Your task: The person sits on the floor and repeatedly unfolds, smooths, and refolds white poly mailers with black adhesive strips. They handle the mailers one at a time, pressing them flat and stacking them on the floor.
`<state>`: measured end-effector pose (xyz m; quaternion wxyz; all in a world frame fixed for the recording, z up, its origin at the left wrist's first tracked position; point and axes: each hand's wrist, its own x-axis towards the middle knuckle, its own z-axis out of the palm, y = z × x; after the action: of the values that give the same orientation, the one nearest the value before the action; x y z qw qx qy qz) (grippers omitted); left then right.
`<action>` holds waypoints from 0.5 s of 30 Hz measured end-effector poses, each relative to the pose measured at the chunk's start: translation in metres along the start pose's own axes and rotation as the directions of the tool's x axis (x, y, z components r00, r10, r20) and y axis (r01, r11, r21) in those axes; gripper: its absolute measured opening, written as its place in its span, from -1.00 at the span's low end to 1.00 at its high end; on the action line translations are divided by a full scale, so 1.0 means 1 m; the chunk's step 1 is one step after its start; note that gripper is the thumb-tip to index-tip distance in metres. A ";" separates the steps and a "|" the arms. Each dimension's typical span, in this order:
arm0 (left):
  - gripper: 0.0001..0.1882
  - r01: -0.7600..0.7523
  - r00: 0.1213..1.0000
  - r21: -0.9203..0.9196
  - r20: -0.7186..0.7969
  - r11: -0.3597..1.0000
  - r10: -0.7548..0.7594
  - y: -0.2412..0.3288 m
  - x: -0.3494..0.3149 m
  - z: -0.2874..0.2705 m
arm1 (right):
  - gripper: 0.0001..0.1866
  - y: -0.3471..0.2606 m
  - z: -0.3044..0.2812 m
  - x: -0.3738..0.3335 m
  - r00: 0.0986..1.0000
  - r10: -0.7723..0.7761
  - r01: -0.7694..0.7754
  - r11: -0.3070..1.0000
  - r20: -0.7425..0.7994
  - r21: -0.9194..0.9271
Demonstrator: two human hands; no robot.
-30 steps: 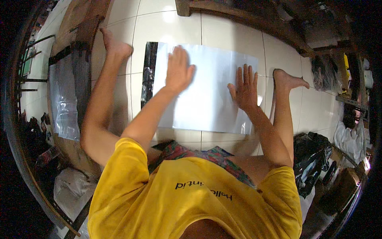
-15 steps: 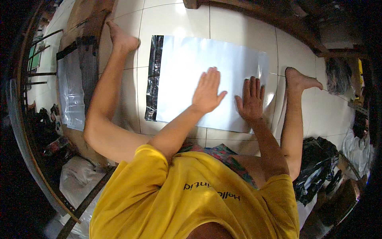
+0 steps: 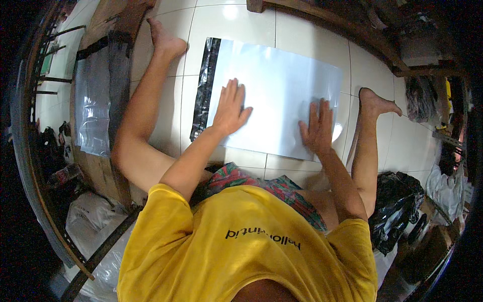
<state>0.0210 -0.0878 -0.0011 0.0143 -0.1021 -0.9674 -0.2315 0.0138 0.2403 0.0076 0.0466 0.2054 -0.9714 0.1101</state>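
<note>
White sheet (image 3: pixel 276 90), black left edge (image 3: pixel 206 89), left hand (image 3: pixel 230 109) and right hand (image 3: pixel 318 130) flattened, floor tiles (image 3: pixel 229 27) around

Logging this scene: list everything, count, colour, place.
sheet: 1, white, black-edged, centre
tiles: several, pale, floor
packet: 1, grey, left
board: 1, brown, under packet
beam: 1, brown, top right
black bag: 1, black, right
white bag: 1, white, far right
plastic heap: 1, whitish, lower left
clutter: uncountable, dark, rims
shorts: 1, patterned, lap
shirt: 1, yellow, bottom
legs: 2, bare, flanking sheet
left hand: 1, bare, on sheet
right hand: 1, bare, on sheet
</note>
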 end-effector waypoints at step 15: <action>-0.80 -0.484 0.847 0.135 0.321 0.864 0.424 0.076 -0.082 0.001 | -0.78 -0.112 -0.006 -0.069 0.925 -0.257 0.313 0.934 0.279 -0.175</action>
<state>0.1171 -0.0364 0.0254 -0.0576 -0.3588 -0.9262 -0.1005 0.1231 0.1684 0.0261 -0.0394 0.3511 -0.9350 -0.0310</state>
